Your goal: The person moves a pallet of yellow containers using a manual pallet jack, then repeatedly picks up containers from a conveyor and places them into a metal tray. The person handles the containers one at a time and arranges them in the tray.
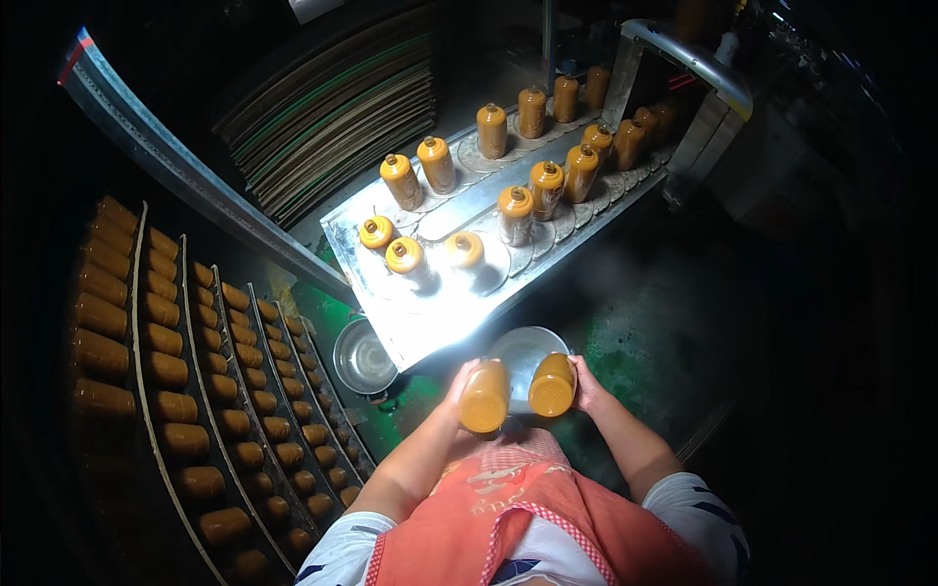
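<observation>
Basically, upturned btl (485,398) in L hand (459,388), 2nd btl (553,387) in R hand (586,385)

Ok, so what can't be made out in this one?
All in the head view:
Left hand: most fingers hidden behind the left bottle.
Right hand: most fingers hidden behind the right bottle.
Both bottles' necks: turned away, hidden by their own bodies.
Metal basin: partly covered by those bottles.
Conveyor table: near-end surface washed out by glare.
</observation>
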The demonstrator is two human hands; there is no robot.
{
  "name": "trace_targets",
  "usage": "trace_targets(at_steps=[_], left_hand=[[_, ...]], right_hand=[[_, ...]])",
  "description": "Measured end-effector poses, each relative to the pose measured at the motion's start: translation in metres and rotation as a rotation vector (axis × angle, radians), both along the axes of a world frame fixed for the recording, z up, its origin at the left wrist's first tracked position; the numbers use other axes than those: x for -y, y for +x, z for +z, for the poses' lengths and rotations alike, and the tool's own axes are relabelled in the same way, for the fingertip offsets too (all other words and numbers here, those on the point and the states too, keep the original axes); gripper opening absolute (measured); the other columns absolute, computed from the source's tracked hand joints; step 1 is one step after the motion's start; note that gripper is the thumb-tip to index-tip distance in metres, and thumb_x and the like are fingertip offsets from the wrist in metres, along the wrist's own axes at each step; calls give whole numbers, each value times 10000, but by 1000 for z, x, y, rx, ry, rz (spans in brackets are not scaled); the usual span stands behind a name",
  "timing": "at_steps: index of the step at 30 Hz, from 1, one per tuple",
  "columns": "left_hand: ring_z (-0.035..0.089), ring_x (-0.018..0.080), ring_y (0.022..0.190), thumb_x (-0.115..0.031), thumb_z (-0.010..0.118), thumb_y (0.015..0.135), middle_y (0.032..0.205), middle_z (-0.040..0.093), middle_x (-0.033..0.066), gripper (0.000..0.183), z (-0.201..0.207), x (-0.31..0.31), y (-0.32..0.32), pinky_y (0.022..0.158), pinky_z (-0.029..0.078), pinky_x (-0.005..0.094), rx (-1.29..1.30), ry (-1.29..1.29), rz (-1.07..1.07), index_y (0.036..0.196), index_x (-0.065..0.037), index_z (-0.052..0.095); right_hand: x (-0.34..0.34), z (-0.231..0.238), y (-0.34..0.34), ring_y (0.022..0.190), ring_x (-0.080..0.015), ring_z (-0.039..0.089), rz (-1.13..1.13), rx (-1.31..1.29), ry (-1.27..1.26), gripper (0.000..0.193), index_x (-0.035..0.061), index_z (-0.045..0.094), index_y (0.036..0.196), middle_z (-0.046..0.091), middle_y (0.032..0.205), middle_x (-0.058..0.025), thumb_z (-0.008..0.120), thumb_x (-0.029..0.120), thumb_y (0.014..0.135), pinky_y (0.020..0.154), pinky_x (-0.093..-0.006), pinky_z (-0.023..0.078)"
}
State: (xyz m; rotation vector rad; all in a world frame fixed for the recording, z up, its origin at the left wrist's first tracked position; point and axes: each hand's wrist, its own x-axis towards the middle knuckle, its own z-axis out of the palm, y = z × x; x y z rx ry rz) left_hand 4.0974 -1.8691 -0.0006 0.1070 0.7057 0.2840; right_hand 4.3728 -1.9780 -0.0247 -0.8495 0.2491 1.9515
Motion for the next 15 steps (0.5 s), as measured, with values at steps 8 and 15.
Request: trace_targets(at_steps=[8, 15], left_hand=[[576, 364, 1142, -412, 521, 947, 1230, 610, 194, 437, -41, -37, 56, 774, 548, 453, 173, 28, -398, 1215, -74, 587], [502, 269, 1293, -375, 537, 952, 1430, 512, 86, 499, -55, -90, 126, 1091, 384, 443, 343, 153, -722, 1401, -162, 487]], right_hand=[[11, -74, 0, 1147, -352, 599, -33, 815, 636, 557, 139, 601, 1292, 615, 1276, -180, 417, 543, 956, 912, -507, 519], [23, -86, 54, 1148, -534, 554, -539, -535, 302, 544, 201, 588, 1329, 472, 1391, -323, 495, 546, 919, 853, -605, 570]])
